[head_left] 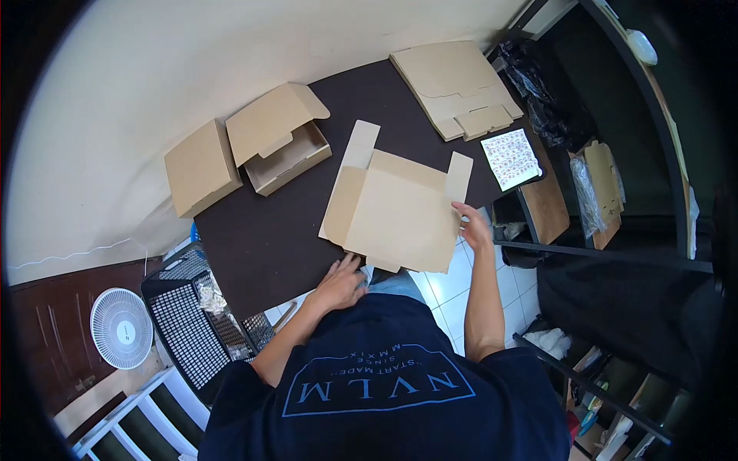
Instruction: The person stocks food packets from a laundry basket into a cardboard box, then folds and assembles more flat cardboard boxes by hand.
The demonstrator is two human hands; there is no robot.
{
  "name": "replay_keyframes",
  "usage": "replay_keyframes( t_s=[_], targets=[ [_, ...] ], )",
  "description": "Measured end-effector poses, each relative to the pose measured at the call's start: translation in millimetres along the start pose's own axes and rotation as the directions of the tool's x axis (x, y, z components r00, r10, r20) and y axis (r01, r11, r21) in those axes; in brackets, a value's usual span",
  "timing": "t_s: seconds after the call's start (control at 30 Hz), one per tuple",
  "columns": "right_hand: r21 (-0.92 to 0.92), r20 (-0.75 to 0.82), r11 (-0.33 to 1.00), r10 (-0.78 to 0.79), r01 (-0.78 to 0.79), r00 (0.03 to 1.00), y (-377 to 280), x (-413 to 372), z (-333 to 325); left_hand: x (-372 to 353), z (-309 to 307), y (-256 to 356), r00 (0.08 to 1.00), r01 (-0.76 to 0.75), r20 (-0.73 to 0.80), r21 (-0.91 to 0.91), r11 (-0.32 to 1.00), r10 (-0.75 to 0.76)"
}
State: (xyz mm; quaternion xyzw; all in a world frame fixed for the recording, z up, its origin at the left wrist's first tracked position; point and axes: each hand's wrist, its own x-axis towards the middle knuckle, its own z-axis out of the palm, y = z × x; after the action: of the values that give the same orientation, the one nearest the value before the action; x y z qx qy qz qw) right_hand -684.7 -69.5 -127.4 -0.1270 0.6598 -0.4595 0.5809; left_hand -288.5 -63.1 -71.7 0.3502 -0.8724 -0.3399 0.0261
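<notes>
An unfolded cardboard box point(407, 207) lies partly on the dark table, its near right corner jutting past the edge over the floor. Its left side panel is bent along the crease, and narrow flaps stick out at the far corners. My right hand point(474, 228) grips the box's right edge, thumb on top and the other fingers mostly hidden below. At the table's front edge rests my left hand point(342, 284), fingers stretched toward the box's near left flap, fingertips right beside it.
Two folded cardboard boxes point(201, 169) point(296, 165) stand at the table's back left. Flat cardboard blanks point(453, 81) are stacked at the back right, near a patterned sheet point(511, 159). A black basket point(188, 330) and a fan point(121, 329) are left; shelving point(550, 211) stands right.
</notes>
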Motion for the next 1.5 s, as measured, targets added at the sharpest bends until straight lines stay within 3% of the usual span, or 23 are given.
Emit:
replay_keyframes(
  t_s=[0.03, 0.07, 0.1, 0.13, 0.2, 0.27, 0.3, 0.37, 0.4, 0.47, 0.53, 0.57, 0.63, 0.8, 0.87, 0.93, 1.03, 1.17, 1.23, 1.3, 1.5],
  targets=[
    [-0.108, -0.075, 0.994, -0.010, 0.002, 0.997, 5.9, -0.1, 8.6, 4.6, -13.8, 6.4, 0.970, -0.038, 0.236, -0.119, 0.992, 0.065],
    [-0.106, -0.078, 0.994, -0.021, 0.012, 0.997, 10.2, 0.1, 16.9, 10.8, -28.6, 12.8, 0.881, -0.046, 0.448, -0.237, 0.970, 0.152],
    [-0.279, -0.134, 0.955, -0.138, 0.096, 0.981, 14.0, 0.5, 24.3, 19.7, -44.6, 23.2, 0.869, 0.054, 0.468, -0.412, 0.909, 0.161],
    [-0.447, -0.169, 0.880, -0.263, 0.164, 0.950, 22.9, 8.1, 22.2, 33.9, -46.5, 22.3, 0.870, 0.041, 0.463, -0.406, 0.913, 0.167],
    [-0.484, -0.201, 0.851, -0.334, 0.203, 0.921, 36.9, 19.5, 20.2, 68.0, -44.2, 12.4, 0.998, 0.023, 0.060, -0.550, 0.835, 0.012],
    [-0.812, -0.167, 0.546, -0.555, 0.206, 0.815, 36.7, 18.4, 29.0, 117.4, -34.3, -11.3, 0.983, -0.090, -0.185, -0.410, 0.908, 0.014],
    [-0.814, -0.182, 0.555, -0.526, 0.173, 0.831, 29.0, 9.8, 36.9, 135.0, -26.8, -15.6, 0.980, -0.106, -0.197, -0.401, 0.910, 0.028],
    [-0.854, -0.220, 0.510, -0.529, 0.099, 0.820, 19.9, -6.1, 53.8, 164.1, -12.7, -23.5, 0.909, 0.102, -0.414, 0.088, 0.991, -0.056],
    [-0.885, -0.259, 0.466, -0.513, 0.011, 0.818, 16.1, -14.6, 63.6, 174.4, -6.4, -33.3, 0.908, 0.098, -0.416, 0.092, 0.991, -0.051],
    [-0.868, -0.295, 0.496, -0.455, -0.036, 0.840, 8.1, -33.7, 86.3, 184.6, 5.1, -48.9, 0.965, 0.194, -0.209, 0.146, 0.970, -0.162],
    [-0.959, -0.265, 0.229, -0.516, -0.167, 0.815, 8.0, -32.6, 100.6, 183.0, 9.3, -51.2, 0.967, 0.191, -0.204, 0.204, 0.960, -0.149],
    [-0.958, -0.269, 0.234, -0.511, -0.169, 0.817, 15.3, -19.8, 105.9, 183.0, 10.8, -53.2, 0.969, 0.193, -0.204, 0.261, 0.946, -0.141],
    [-0.997, -0.048, 0.081, -0.594, 0.000, 0.803, 37.2, 9.9, 118.4, 183.0, 9.7, -52.7, 0.970, 0.192, -0.197, 0.264, 0.945, -0.142],
    [-0.967, 0.101, 0.140, -0.559, 0.215, 0.823, 10.5, 34.1, 180.7, 183.1, 16.6, -60.5, 0.973, 0.182, -0.193, 0.277, 0.943, -0.130],
    [-0.946, 0.162, 0.162, -0.510, 0.280, 0.845, -0.8, 40.8, 204.5, 181.8, 13.5, -60.5, 0.980, 0.182, -0.151, 0.406, 0.896, -0.130],
    [-0.925, 0.304, 0.063, -0.469, 0.375, 0.829, -6.4, 50.4, 223.0, 179.8, 3.7, -53.7, 0.980, 0.198, -0.102, 0.358, 0.913, -0.172],
    [-0.923, 0.299, 0.057, -0.518, 0.381, 0.801, -1.1, 61.8, 228.7, 185.9, -4.3, -41.9, 0.973, 0.228, -0.039, 0.311, 0.923, -0.227],
    [-0.931, 0.319, -0.021, -0.537, 0.365, 0.781, 1.9, 55.2, 196.5, 186.8, 7.9, -53.1, 0.975, 0.222, -0.089, 0.382, 0.897, -0.204],
    [-0.959, 0.266, -0.063, -0.536, 0.276, 0.801, 1.7, 49.6, 172.2, 184.7, 11.6, -53.8, 0.979, 0.202, -0.103, 0.436, 0.877, -0.174],
    [-0.974, 0.219, -0.075, -0.547, 0.214, 0.808, 0.9, 43.7, 143.1, 185.6, 9.1, -50.3, 0.973, 0.212, -0.156, 0.290, 0.933, -0.173],
    [-0.998, 0.057, -0.057, -0.562, 0.031, 0.825, 4.2, 36.6, 107.6, 183.4, 9.7, -50.1, 0.966, 0.209, -0.203, 0.265, 0.941, -0.158]
  ],
)
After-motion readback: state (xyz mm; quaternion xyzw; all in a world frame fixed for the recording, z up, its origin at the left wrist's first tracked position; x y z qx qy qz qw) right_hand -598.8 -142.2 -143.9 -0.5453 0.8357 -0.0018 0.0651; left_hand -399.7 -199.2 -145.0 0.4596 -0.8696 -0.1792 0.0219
